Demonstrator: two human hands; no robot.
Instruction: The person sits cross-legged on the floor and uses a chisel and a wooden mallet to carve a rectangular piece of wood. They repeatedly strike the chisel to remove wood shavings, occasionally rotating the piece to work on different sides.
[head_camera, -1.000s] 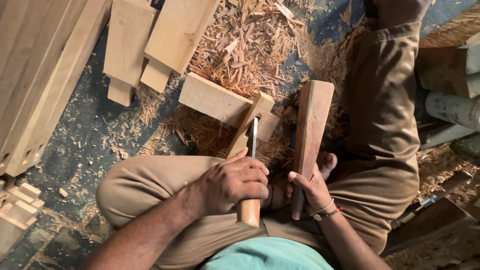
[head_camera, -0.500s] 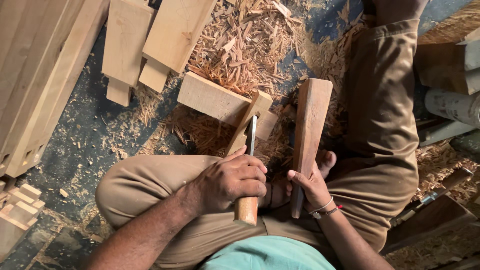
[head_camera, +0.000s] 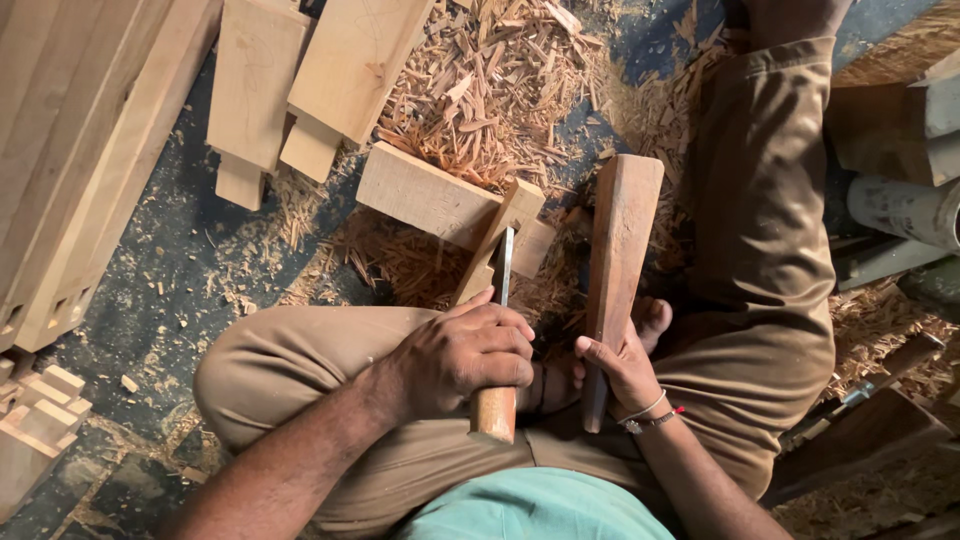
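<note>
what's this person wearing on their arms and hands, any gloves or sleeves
No gloves and no sleeves in view: both forearms are bare down to the left hand and the right hand. The right wrist carries a thin pale band and a darker thread bracelet with a small red bit. The left wrist shows nothing worn.

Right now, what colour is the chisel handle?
Light brown wood; chisel handle shows best in the head view, below the left hand.

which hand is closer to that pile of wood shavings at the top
Left, narrowly. The left hand grips the chisel, whose blade points up toward the shavings pile. The right hand holds the wooden mallet, lower and off to the pile's right.
</note>
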